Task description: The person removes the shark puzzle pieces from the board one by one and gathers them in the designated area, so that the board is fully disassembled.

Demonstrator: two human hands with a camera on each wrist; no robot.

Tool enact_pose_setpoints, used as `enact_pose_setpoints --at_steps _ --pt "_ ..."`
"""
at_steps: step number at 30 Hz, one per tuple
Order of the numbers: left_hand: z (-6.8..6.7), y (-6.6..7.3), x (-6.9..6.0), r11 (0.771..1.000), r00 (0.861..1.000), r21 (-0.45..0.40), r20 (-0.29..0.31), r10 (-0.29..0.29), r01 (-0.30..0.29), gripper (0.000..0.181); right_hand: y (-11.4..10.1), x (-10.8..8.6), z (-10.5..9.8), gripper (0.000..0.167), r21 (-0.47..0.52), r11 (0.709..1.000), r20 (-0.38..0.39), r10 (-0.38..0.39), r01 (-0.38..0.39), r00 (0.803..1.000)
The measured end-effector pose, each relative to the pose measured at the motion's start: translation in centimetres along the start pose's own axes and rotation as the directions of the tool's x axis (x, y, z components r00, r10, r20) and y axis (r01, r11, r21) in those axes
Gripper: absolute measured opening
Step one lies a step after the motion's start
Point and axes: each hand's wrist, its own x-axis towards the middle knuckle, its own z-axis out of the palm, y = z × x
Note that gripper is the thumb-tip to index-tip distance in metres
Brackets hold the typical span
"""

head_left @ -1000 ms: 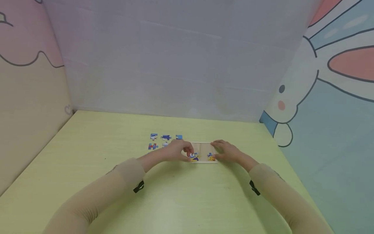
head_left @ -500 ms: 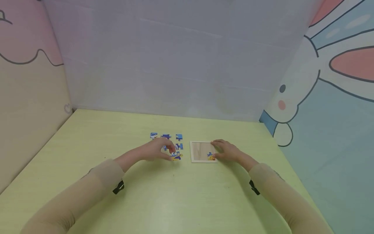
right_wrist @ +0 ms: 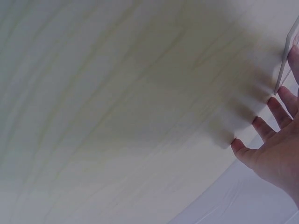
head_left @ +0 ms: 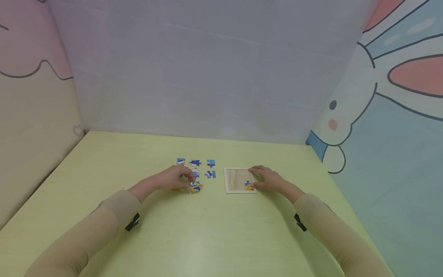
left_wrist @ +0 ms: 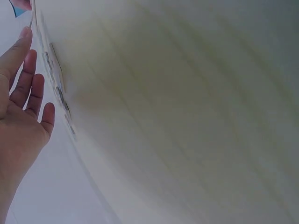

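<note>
My left hand (head_left: 173, 177) pinches a jigsaw piece (head_left: 196, 187) printed yellow and blue between thumb and forefinger, left of the frame. In the left wrist view a strip of blue print (left_wrist: 18, 11) shows by the fingertips; the other fingers are loosely bent. My right hand (head_left: 270, 179) rests at the right side of a shallow wooden puzzle frame (head_left: 237, 180), thumb and forefinger spread along that edge. One jigsaw piece (head_left: 248, 186) lies in the frame's lower right corner, partly under the thumb. In the right wrist view several fingertips (right_wrist: 237, 143) touch the table.
Several loose jigsaw pieces lie in rows left of the frame, among them a blue corner piece (head_left: 211, 163) and a blue-white piece (head_left: 210, 174). My left hand partly covers others. The pale yellow table (head_left: 221, 234) meets printed walls at back and sides.
My left hand has moved left out of the frame, carrying the yellow and blue jigsaw piece with it to the loose pieces. The right hand stays at the frame.
</note>
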Motion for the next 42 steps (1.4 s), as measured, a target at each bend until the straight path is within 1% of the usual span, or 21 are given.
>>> enact_pose_setpoints --at_steps 6,12,19,22,26,30,32,34,35,38,42 --pt "0.0 -0.5 0.1 0.999 1.0 0.049 0.027 -0.016 0.014 0.018 0.0 0.0 0.1 0.063 -0.008 1.0 -0.007 -0.015 0.015 1.0" --pt "0.1 -0.6 0.2 0.996 0.999 0.092 0.036 -0.021 0.017 0.018 0.2 -0.1 0.3 0.063 -0.015 1.0 -0.011 -0.015 0.015 1.0" --pt "0.1 -0.7 0.3 0.994 0.998 0.103 0.039 -0.039 0.034 0.018 0.2 0.0 0.3 0.063 -0.012 1.0 -0.015 -0.019 0.019 1.0" --pt "0.1 -0.9 0.3 0.991 0.999 0.127 0.038 -0.035 0.03 0.018 0.2 0.0 0.3 0.063 -0.013 1.0 -0.021 -0.027 0.026 0.999" --pt "-0.1 -0.5 0.3 0.992 0.998 0.122 0.034 -0.044 0.039 0.022 0.2 -0.1 0.2 0.063 -0.002 1.0 -0.015 -0.017 0.017 1.0" --pt "-0.3 0.5 0.8 0.993 1.0 0.112 0.01 -0.023 0.022 0.024 0.3 0.0 0.2 0.064 0.004 1.0 -0.005 -0.014 0.014 1.0" --pt "-0.4 1.1 1.2 0.993 1.0 0.118 0.0 0.006 -0.006 0.025 0.4 0.0 0.1 0.064 0.004 1.0 -0.001 -0.016 0.016 1.0" --pt "-0.3 1.9 1.6 0.993 0.999 0.112 -0.006 0.033 -0.033 0.026 0.5 0.0 0.0 0.065 0.001 1.0 0.001 -0.022 0.022 1.0" --pt "-0.3 2.4 1.7 0.994 0.999 0.101 -0.005 0.034 -0.034 0.027 0.5 0.0 0.0 0.065 0.004 1.0 0.003 -0.023 0.023 1.0" --pt "0.0 3.7 2.3 0.992 0.998 0.113 0.002 0.063 -0.062 0.028 0.6 0.1 -0.1 0.066 0.006 0.999 0.016 -0.039 0.038 0.999" --pt "0.6 5.6 3.4 0.988 0.996 0.125 0.004 0.09 -0.09 0.03 0.8 0.2 -0.4 0.068 0.016 0.998 0.055 -0.057 0.057 0.997"
